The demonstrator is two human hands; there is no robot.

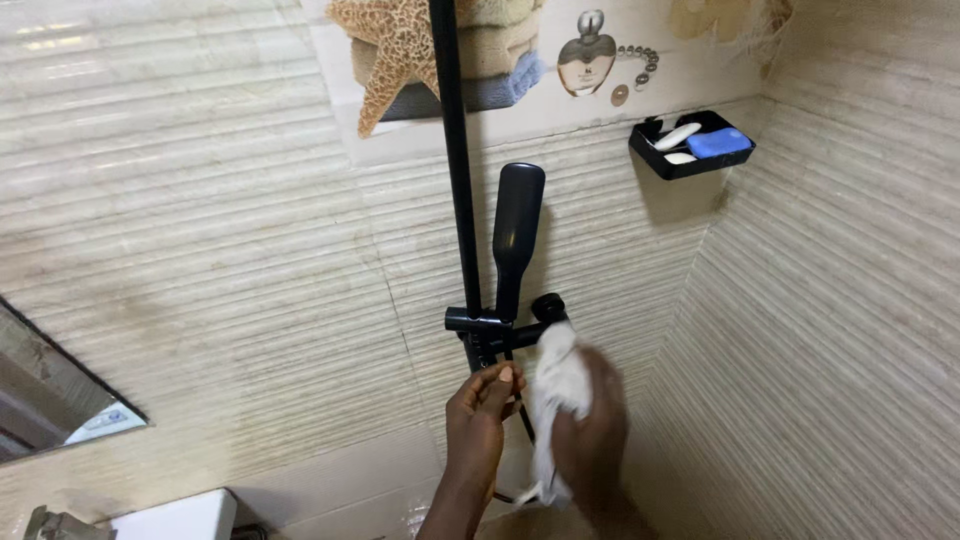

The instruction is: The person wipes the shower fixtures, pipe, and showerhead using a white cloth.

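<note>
A black shower rail runs up the tiled wall, with a black hand shower resting in its bracket. My left hand pinches the lower part of the black fitting just under the bracket. Beside it, my right hand is blurred and holds a white cloth pressed against the black knob at the right of the fitting. A thin black hose hangs between my hands.
A black wall tray up right holds white soap pieces and a blue bar. A decorative tile with a starfish picture sits above. A mirror edge is at the left, a white fixture at the bottom left.
</note>
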